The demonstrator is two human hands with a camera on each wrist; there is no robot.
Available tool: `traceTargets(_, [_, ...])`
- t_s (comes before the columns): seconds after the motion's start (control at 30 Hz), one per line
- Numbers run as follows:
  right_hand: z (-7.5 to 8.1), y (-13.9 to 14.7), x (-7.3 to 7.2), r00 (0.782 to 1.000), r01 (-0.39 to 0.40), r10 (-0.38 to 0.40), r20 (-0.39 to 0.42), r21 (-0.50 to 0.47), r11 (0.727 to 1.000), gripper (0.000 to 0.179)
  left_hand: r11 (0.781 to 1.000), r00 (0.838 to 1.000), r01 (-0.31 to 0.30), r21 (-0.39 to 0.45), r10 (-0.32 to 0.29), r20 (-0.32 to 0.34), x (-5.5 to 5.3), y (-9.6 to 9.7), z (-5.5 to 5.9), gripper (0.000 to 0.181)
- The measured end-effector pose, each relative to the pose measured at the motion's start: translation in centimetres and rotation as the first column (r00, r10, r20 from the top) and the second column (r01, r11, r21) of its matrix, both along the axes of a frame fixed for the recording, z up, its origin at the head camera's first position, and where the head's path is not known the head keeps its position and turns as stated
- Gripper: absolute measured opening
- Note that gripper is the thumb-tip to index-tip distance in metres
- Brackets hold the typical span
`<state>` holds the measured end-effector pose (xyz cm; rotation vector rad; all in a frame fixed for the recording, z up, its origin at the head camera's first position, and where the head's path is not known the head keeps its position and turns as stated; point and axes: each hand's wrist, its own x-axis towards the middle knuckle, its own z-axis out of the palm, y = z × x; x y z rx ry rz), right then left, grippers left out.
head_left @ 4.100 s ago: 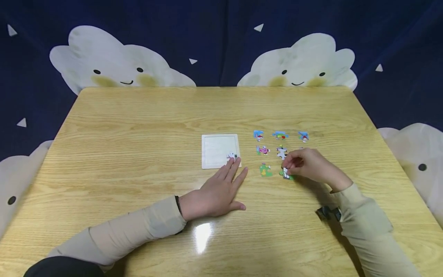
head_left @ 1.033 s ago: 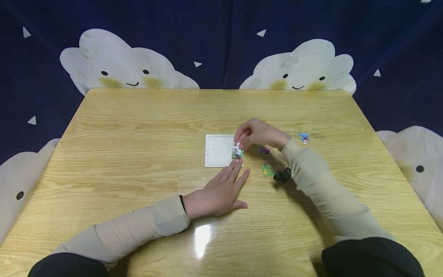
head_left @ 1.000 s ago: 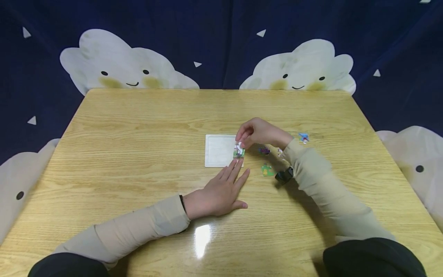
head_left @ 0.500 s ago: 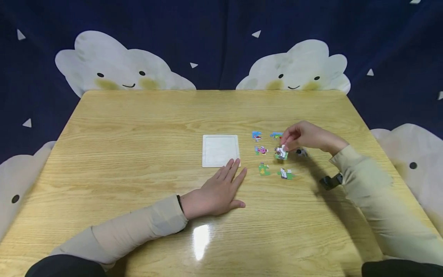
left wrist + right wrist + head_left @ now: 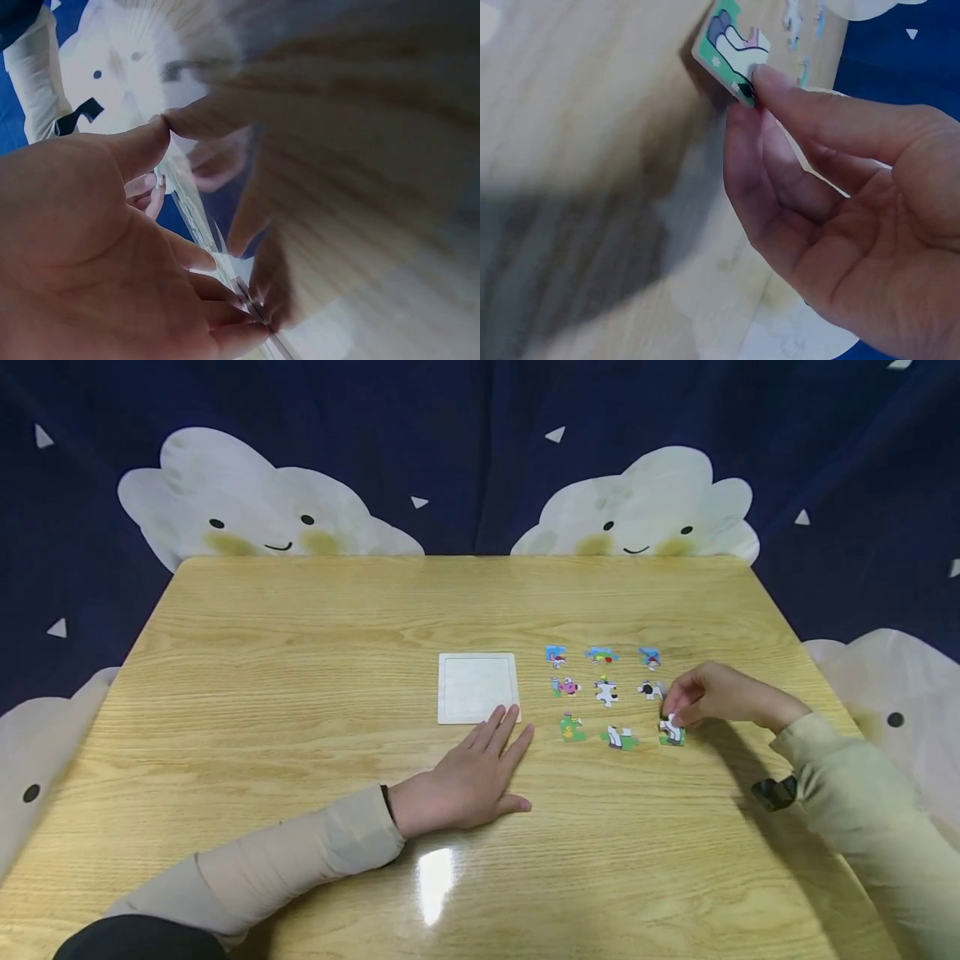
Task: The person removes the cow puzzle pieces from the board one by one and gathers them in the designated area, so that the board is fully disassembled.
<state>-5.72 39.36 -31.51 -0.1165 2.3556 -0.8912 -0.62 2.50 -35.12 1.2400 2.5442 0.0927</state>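
Observation:
My right hand pinches a jigsaw puzzle piece between thumb and fingertips. In the right wrist view this puzzle piece shows green ground and white legs with dark feet, tilted close over the table. My left hand lies with fingers straight, its fingertips on the lower right edge of the square white puzzle tray. The tray's inside is bare. Beside the held piece lie a green and white puzzle piece and a puzzle piece with a black patch.
Several other puzzle pieces lie in rows right of the tray, among them a pink one, a white one, a green one and blue-topped ones. All rest on the wooden table, before a dark blue curtain.
The right hand lifted the puzzle piece from the tray's lower right corner, carried it right over the loose pieces and lowered it at their near right end. The left hand stayed in place.

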Motion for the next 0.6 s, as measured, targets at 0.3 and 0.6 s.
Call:
traceTargets(0.3, [-0.9, -0.6, 0.9, 0.985, -0.08, 0.093, -0.149, 0.086, 0.993, 0.007, 1.0, 1.0, -0.002, -0.009, 0.002, -0.002, 0.0, 0.1, 0.0, 0.087])
traceTargets(0.6, [-0.1, -0.2, 1.4, 0.958, -0.072, 0.112, -0.264, 0.153, 0.986, 0.004, 0.993, 0.996, -0.058, 0.103, 0.051, 0.068, -0.7, -1.6, 0.9, 0.09])
